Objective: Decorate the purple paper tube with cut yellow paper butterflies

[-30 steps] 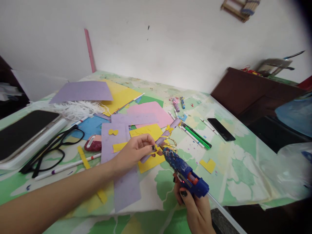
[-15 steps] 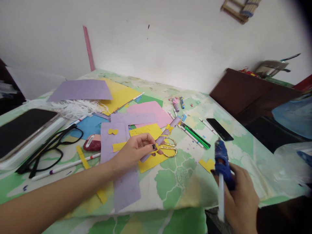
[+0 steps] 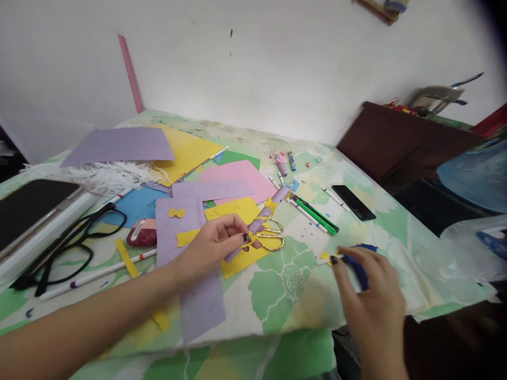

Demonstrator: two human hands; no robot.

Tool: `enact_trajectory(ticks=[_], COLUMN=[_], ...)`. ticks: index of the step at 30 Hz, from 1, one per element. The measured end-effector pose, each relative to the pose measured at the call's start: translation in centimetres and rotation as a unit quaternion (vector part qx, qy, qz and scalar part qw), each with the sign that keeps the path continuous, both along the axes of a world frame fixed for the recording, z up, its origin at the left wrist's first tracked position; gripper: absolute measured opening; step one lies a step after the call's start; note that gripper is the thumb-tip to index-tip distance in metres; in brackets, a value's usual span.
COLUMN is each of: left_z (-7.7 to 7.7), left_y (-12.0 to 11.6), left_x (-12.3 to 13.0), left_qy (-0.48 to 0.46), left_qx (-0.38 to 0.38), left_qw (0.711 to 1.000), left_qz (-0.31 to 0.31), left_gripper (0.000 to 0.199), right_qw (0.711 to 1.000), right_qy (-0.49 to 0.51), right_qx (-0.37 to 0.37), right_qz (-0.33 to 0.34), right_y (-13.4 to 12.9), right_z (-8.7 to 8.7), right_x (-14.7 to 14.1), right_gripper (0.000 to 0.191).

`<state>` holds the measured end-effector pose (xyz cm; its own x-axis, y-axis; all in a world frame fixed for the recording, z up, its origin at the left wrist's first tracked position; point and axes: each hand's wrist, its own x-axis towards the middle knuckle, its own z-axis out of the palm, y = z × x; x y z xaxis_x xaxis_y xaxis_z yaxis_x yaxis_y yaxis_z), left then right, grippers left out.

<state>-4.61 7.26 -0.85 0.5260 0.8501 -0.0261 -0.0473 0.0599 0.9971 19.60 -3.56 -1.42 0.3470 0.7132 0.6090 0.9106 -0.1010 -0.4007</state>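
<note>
- The blue hot-glue gun [image 3: 359,272], held upright in the right hand [image 3: 372,295] half a second ago, has come down onto the floral green-and-white tablecloth [image 3: 277,290].
- The right hand hovers over it, fingers curved and thumb spread away (whether the palm side touches the gun cannot be told).
- The two hands are well apart, the left hand [image 3: 216,237] staying near the middle of the table.
- Its thumb and fingers pinch a small yellow paper piece [image 3: 251,237] against a slim rolled tube of lavender paper [image 3: 282,193], which slants away to the upper right.
- A yellow paper bow [image 3: 269,204] sits farther along the tube.
- Beside the left fingertips lie scissors with gold-coloured loop handles [image 3: 282,242], partly over a yellow paper sheet [image 3: 233,267].
- A black smartphone [image 3: 354,202] rests beyond the gun.
</note>
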Motion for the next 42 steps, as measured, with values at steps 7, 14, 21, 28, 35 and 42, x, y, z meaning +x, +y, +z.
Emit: enact_trajectory(ticks=[7, 14, 21, 28, 35, 42], left_z=[0.2, -0.3, -0.4, -0.3, -0.2, -0.1], left_y=[-0.4, -0.5, -0.6, -0.8, -0.8, -0.9], left_x=[0.1, 0.2, 0.5, 0.3, 0.3, 0.3], left_qy=[0.008, -0.016, -0.063, -0.052, -0.046, -0.029], left_qx=[0.044, 0.023, 0.0, -0.001, -0.002, -0.003], left_qw=[0.999, 1.0, 0.998, 0.998, 0.999, 0.999], left_qz=[0.01, -0.01, -0.024, -0.019, -0.02, -0.018], left_gripper=[0.006, 0.007, 0.01, 0.01, 0.014, 0.015], right_qw=[0.898, 0.82, 0.786, 0.768, 0.769, 0.766], right_qy=[0.344, 0.487, 0.54, 0.557, 0.553, 0.565], right_qx=[-0.065, -0.053, -0.01, 0.001, -0.003, -0.005], right_qz=[0.269, 0.295, 0.3, 0.317, 0.321, 0.307], right_y=[3.9, 5.0, 5.2, 5.3, 5.5, 5.4], right_z=[0.4, -1.0, -1.2, -1.5, -1.6, -1.4], right_x=[-8.8, -9.8, -10.1, -10.0, -10.1, -10.1], right_gripper=[0.007, 0.005, 0.003, 0.004, 0.003, 0.005])
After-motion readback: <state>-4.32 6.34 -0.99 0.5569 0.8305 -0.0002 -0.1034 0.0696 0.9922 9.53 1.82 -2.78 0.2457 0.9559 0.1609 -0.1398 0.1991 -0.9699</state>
